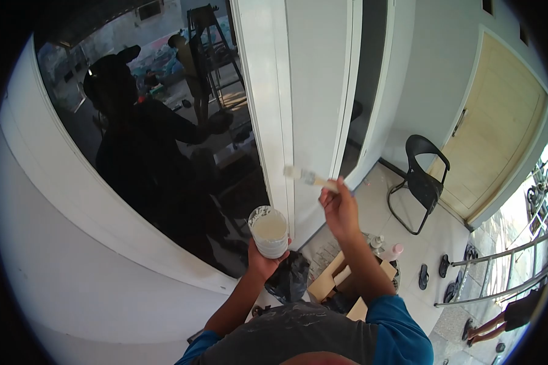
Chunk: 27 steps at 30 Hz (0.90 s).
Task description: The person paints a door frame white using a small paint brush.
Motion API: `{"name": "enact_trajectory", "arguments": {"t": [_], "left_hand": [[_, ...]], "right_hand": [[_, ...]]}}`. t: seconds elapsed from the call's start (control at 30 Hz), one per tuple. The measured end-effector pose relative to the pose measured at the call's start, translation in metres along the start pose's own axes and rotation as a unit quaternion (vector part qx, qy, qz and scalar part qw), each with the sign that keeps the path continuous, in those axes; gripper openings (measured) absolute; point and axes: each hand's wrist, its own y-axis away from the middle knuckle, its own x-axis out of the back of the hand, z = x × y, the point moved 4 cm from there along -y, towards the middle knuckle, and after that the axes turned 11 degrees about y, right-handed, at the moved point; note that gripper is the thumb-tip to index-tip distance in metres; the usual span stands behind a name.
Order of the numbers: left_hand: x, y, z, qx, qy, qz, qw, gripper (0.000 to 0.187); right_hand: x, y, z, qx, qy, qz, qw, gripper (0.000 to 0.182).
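Note:
My left hand (263,263) holds a clear plastic cup (269,232) of whitish paint from below, with white smears around its rim. In my right hand (341,210) is the handle of a paintbrush (310,177), its pale bristles pointing left toward the white window frame (273,121). Whether the bristles touch the frame cannot be made out. Dark glass (182,140) lies left of the frame and reflects a person in a cap, another person and a ladder.
A black chair (425,182) stands near a cream door (496,128). Below are an open cardboard box (329,280), a black plastic bag (290,277) and sandals (424,277). Metal rails (505,255) and another person's legs (490,328) are at the lower right.

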Motion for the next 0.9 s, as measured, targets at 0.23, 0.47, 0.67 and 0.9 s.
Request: {"name": "enact_trajectory", "arguments": {"t": [0.23, 0.47, 0.67, 0.9], "left_hand": [[0.005, 0.008, 0.004, 0.009, -0.005, 0.012, 1.000, 0.070], [0.013, 0.024, 0.015, -0.023, -0.014, 0.050, 0.998, 0.072], [0.015, 0.034, 0.024, -0.063, -0.044, 0.084, 0.993, 0.073], [0.016, 0.033, 0.026, -0.079, -0.033, 0.089, 0.992, 0.071]], "right_hand": [[-0.075, -0.125, -0.119, 0.196, 0.066, -0.115, 0.972, 0.028], [-0.187, -0.190, -0.242, 0.430, 0.313, -0.200, 0.823, 0.035], [-0.258, -0.179, -0.298, 0.620, 0.478, -0.120, 0.610, 0.023], [-0.312, -0.164, -0.360, 0.688, 0.404, -0.185, 0.574, 0.016]]}}
